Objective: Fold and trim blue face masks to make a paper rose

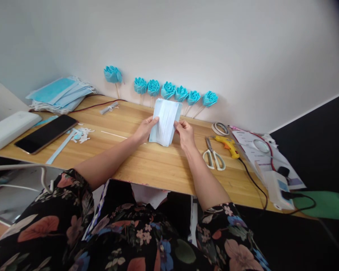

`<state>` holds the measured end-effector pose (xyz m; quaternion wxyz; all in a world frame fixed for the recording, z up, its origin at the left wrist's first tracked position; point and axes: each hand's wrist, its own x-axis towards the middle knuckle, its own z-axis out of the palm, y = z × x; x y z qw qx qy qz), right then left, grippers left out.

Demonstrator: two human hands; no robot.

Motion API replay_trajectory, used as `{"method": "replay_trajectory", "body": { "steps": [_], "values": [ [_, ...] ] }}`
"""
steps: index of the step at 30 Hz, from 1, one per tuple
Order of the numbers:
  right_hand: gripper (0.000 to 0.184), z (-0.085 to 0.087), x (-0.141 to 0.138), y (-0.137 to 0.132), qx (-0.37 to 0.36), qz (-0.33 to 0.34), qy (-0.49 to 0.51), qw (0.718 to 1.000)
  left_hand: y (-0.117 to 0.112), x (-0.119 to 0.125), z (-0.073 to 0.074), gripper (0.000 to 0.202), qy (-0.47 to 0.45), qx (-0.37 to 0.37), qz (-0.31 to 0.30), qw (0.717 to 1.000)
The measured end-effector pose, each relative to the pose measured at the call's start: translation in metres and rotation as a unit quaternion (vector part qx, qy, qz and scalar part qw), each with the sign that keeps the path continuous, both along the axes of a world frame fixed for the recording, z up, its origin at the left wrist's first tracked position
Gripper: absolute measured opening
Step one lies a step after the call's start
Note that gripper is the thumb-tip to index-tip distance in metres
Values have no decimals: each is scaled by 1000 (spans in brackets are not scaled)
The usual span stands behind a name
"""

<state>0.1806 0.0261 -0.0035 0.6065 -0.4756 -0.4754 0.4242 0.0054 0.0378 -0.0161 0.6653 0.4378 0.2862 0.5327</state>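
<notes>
A pale blue and white face mask [166, 122], without visible ear loops, is held up above the wooden table [158, 165]. My left hand [145, 129] pinches its left edge, thumb on the near face. On the opposite edge, my right hand [185, 132] grips it between thumb and fingers. Behind the mask, several blue flowers [168, 90] on thin sticks lean in a row against the wall. One larger blue flower [113, 74] stands apart at the left. A thin white stick [115, 134] lies near my left forearm.
At the left are stacked masks [60, 94], a phone [46, 133], a white box-shaped device [12, 130] and cut scraps [80, 134]. On the right lie scissors [214, 155], a yellow glue gun [227, 146] with its cord, tape rolls [220, 128], printed papers [267, 156] and a power strip [279, 190].
</notes>
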Motion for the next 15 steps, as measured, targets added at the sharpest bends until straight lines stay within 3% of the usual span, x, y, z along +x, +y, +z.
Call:
{"method": "replay_trajectory", "body": {
  "steps": [8,15],
  "values": [
    [50,-1,1,-1,10,7,4,1000,7,0,-9,50,-20,-6,13,1000],
    [45,1,-1,-4,2,48,31,998,7,-2,-7,51,-30,-9,25,999]
  ]
}}
